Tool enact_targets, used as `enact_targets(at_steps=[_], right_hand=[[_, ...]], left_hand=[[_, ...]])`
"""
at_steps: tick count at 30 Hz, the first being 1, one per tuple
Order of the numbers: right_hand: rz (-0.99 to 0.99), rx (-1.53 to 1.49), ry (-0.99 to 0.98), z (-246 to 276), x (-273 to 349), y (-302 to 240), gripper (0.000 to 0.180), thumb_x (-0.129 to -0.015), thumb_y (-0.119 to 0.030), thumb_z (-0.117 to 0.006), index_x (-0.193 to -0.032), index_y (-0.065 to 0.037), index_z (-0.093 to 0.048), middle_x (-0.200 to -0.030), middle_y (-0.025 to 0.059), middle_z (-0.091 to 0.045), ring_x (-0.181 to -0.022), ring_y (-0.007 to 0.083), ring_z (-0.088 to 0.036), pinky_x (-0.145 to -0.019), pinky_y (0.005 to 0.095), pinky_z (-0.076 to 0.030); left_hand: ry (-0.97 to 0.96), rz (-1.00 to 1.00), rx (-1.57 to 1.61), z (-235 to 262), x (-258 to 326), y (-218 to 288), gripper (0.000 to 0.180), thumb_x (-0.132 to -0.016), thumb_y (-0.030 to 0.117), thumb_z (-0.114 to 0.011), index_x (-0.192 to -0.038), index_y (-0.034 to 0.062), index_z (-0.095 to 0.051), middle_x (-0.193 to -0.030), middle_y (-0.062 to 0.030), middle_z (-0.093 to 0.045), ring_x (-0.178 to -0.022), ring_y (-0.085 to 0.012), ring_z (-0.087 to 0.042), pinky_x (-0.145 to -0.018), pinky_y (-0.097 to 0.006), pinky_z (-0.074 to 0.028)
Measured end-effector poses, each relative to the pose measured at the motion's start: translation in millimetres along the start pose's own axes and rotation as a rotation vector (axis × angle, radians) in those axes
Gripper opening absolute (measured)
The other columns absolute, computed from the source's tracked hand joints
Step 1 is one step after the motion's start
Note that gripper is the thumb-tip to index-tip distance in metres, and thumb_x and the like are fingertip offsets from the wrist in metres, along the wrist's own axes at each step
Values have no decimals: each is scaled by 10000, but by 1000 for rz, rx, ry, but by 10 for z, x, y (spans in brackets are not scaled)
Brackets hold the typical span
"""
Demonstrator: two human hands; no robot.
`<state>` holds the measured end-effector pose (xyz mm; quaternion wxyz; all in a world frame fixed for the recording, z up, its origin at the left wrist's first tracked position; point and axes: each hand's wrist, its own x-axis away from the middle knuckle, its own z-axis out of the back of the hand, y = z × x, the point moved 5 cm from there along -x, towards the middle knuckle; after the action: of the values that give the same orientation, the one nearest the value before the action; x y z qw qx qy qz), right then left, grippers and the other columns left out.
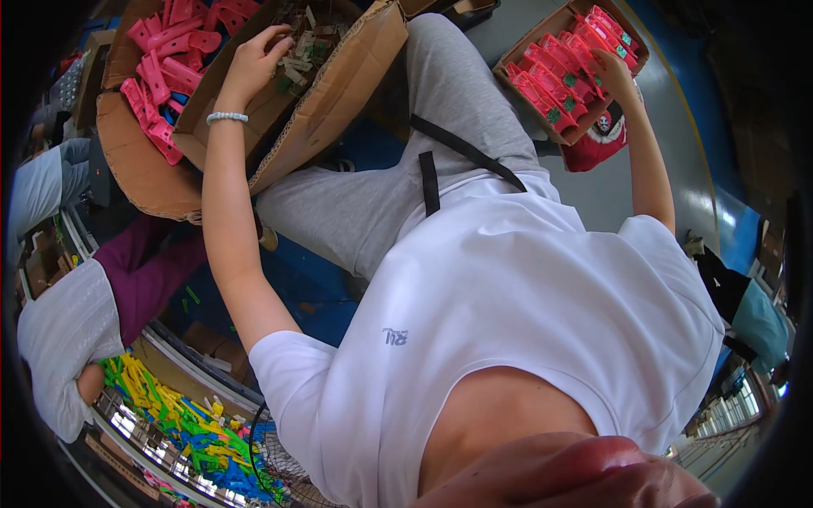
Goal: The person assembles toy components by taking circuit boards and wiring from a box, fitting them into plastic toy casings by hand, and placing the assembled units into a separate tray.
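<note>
My left hand point(254, 63), with a pale bead bracelet at the wrist, reaches into an open cardboard box point(339, 85) resting against my grey-trousered leg. Its fingers curl down into a pile of small beige and green parts point(303, 46); whether they grip one is hidden. My right hand point(614, 74) is stretched out to a smaller cardboard box point(584, 131) on the floor. That box holds rows of pink plastic pieces point(559, 72) with green marks. The fingers close on one pink piece at the row's right end.
A large cardboard box point(140, 169) of loose pink plastic pieces point(165, 59) stands at the upper left. A person in a white top and purple trousers point(68, 330) sits to the left. Yellow, green and blue plastic parts point(178, 415) are heaped at the lower left. A red item point(597, 144) lies beside the small box.
</note>
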<state>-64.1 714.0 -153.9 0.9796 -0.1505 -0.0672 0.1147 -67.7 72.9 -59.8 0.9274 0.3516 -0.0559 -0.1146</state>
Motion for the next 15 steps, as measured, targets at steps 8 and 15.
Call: enact_targets(at_steps=[8,15], right_hand=[[-40,88,135,20,76,-165,308,-856,-222,-668,-1102,-37,-657,-990,195,-681,-948,385,-644,-822,446,-506],[44,189,199,-70,266,-200,187,-886,-198,-629,-992,-45,-640,-966,176,-646,-925,384,-631,-782,465,-518]], left_hand=[[-21,-63,-112,56,-23,-53,341,-963,279,-593,-1220,57,-625,-1013,-114,-720,-936,-175,-702,-822,-298,-519],[-179,258,-55,88,20,590,321,-966,236,-568,-1190,10,-607,-959,-172,-684,-907,-224,-665,-817,-350,-503]])
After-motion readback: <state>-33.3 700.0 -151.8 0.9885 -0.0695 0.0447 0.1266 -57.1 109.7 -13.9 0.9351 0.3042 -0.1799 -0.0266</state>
